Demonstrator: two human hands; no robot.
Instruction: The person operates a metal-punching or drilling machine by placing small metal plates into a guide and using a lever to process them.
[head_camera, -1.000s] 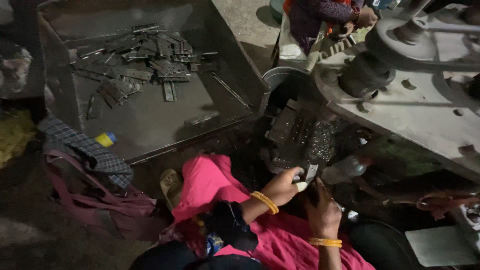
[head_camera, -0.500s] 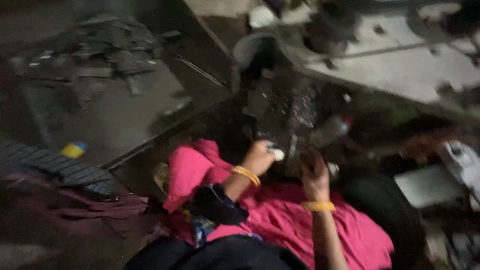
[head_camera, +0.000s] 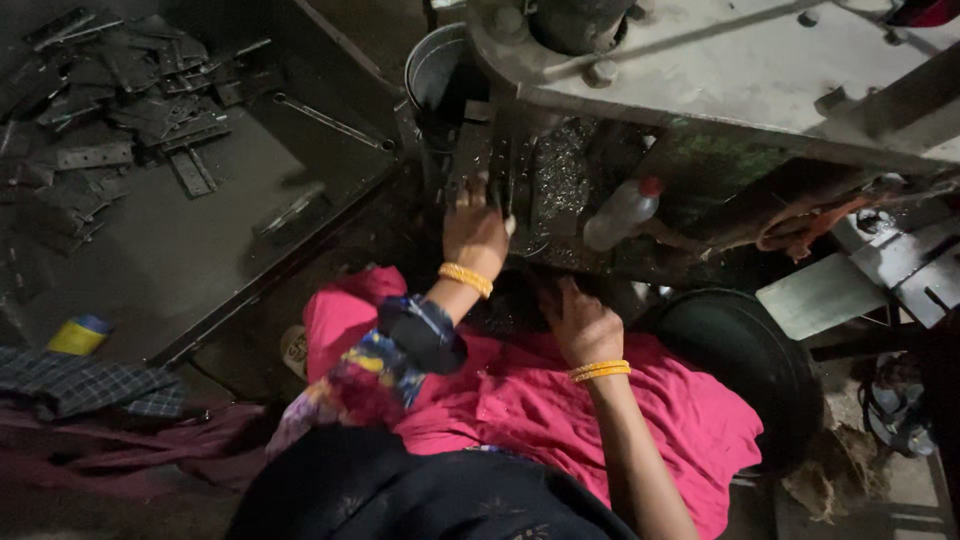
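Observation:
My left hand (head_camera: 475, 235), a yellow bangle on its wrist, reaches up to the dark bed of a machine (head_camera: 545, 185). Its fingers lie on small dark metal pieces (head_camera: 490, 165) stacked there. Whether they grip one is hidden by the back of the hand. My right hand (head_camera: 582, 325), also with yellow bangles, rests lower, at the shadowed under-edge of the machine bed. Its fingers curl into the dark, so I cannot see what they touch. A pink cloth (head_camera: 540, 400) covers my lap under both hands.
The machine's grey body (head_camera: 750, 70) fills the upper right. A metal tray (head_camera: 180, 260) at left holds several flat metal strips (head_camera: 120, 80). A steel bucket (head_camera: 432, 70), a red-capped plastic bottle (head_camera: 620, 215), a black wheel (head_camera: 745, 365) and a checked cloth (head_camera: 85, 385) are nearby.
The view has swung left and closer. My left hand has moved up onto the machine bed; my right hand has stayed low by the machine's edge.

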